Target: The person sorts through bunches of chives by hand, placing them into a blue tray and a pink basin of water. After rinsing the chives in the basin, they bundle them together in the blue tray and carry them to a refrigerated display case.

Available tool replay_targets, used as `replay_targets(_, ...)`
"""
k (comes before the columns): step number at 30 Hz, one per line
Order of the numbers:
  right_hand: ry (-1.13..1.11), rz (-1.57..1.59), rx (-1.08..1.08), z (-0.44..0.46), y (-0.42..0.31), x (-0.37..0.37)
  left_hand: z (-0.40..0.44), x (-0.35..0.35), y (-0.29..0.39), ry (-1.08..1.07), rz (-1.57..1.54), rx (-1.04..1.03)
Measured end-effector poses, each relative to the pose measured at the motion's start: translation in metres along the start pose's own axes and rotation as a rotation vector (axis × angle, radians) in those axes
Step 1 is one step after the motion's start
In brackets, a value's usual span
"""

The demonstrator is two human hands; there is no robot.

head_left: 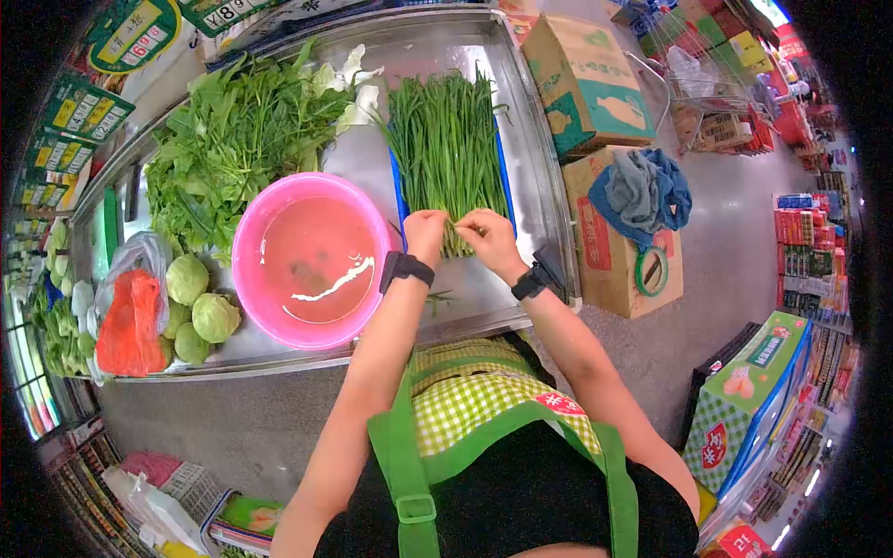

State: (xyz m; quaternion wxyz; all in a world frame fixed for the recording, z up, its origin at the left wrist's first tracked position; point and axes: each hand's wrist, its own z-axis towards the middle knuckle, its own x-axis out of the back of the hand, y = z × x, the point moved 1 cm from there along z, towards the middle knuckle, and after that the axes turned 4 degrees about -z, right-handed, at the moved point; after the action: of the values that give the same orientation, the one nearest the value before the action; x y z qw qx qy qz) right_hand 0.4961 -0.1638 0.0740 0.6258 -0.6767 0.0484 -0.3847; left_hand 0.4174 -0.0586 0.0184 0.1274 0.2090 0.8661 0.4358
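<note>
A thick bunch of garlic chives point(446, 139) lies in a blue tray point(510, 191), leaves toward the far side and cut ends toward me. At those near ends, my left hand point(425, 232) is closed in a pinch on chive stalks. Close beside it, the thumb and fingers of my right hand point(487, 240) pinch stalks from the same bunch. The fingers partly cover the stalk ends. Left of my left forearm stands a pink basin point(379, 214) holding cloudy water.
Leafy greens point(237, 139), round cabbages point(191, 279) and a red plastic bag point(130, 321) occupy the left of the metal counter point(521, 121). Cardboard boxes point(591, 84) stand along its right side; one carries blue-grey cloths point(637, 195) and a tape roll point(651, 270).
</note>
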Motion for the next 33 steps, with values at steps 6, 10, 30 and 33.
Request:
replay_targets(6,0.106,0.375,-0.108,-0.013,-0.01,0.018,0.026,0.013,-0.034,0.088,0.15,0.012)
replay_targets(10,0.119,0.175,-0.354,-0.002,0.005,0.021,0.011,0.008,-0.028,0.241,0.437,-0.249)
replay_targets(30,0.115,-0.595,-0.092,0.027,0.014,-0.016,-0.01,0.013,-0.035,0.268,0.597,-0.384)
replay_targets(33,0.075,-0.613,-0.092,0.042,0.007,-0.028,-0.011,0.012,-0.034,0.138,0.523,-0.263)
